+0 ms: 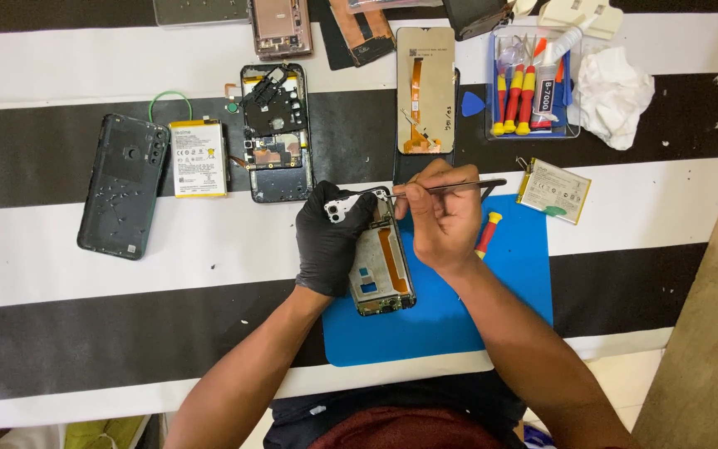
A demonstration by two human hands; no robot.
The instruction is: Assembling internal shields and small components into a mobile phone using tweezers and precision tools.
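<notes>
The gloved left hand [330, 241] is clamping the opened phone frame [380, 262] over the blue mat [508, 291]. The right hand [442, 220] is pinching tweezers [450, 188] closed at the frame's top edge; a screwdriver [487, 234] is lying just beside it.

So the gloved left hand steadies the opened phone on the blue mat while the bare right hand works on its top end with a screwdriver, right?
Not quite. The head view shows the right hand holding metal tweezers, not a screwdriver; a red-and-yellow screwdriver lies on the blue mat beside that hand. The rest stands: the gloved left hand steadies the opened phone on the mat.
</notes>
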